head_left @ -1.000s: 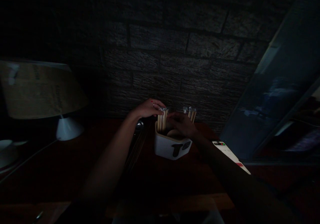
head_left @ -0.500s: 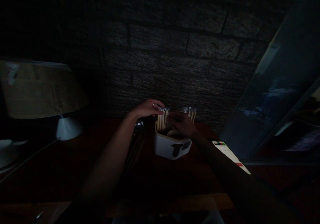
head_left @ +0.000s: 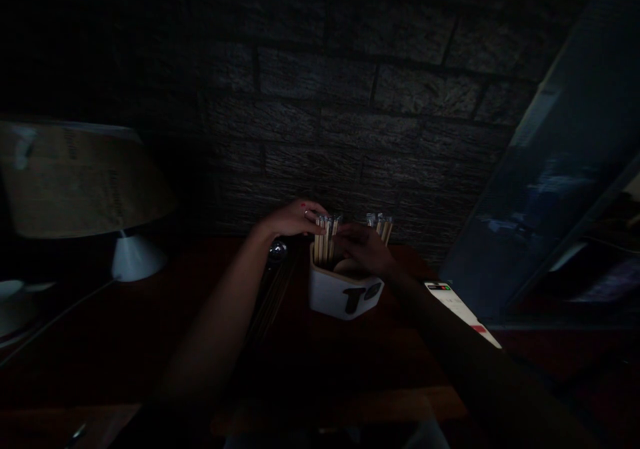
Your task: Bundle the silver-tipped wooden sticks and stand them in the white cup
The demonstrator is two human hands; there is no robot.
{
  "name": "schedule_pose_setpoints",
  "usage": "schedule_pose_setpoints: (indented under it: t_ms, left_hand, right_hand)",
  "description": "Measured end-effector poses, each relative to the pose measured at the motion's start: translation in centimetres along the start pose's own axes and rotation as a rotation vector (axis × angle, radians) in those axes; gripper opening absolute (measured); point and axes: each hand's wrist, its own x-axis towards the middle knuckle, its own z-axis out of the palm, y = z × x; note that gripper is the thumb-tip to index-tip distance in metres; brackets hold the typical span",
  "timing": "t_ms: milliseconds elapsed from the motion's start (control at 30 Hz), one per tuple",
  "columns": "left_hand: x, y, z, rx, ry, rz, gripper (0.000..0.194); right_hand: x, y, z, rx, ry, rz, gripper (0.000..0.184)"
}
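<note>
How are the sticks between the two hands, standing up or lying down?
Standing up: the sticks rise out of the white box, their wrapped tops between the left hand and right hand.

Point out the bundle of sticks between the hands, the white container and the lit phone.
Bundle of sticks (head_left: 323, 247): head view, on the upright shafts.
White container (head_left: 326, 293): head view, on its front wall, beside the dark lettering.
Lit phone (head_left: 454, 304): head view, on its bright screen.

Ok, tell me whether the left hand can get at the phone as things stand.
Probably not easily: the left hand is at the wrapped sticks, and the right hand and right forearm lie between it and the phone.
</note>
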Motion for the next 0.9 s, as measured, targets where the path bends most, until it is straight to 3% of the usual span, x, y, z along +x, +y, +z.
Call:
schedule_pose_setpoints:
  t_ms: [567, 900]
  left_hand:
    - [0.3, 0.1, 0.5, 0.014, 0.042, -0.017, 0.038]
    - [0.2, 0.4, 0.5, 0.070, 0.086, -0.007, 0.029]
  right_hand:
    - [-0.1, -0.3, 0.1, -0.034, -0.001, -0.032, 0.030]
    - [-0.7, -1.1, -0.1, -0.084, 0.249, -0.164, 0.032]
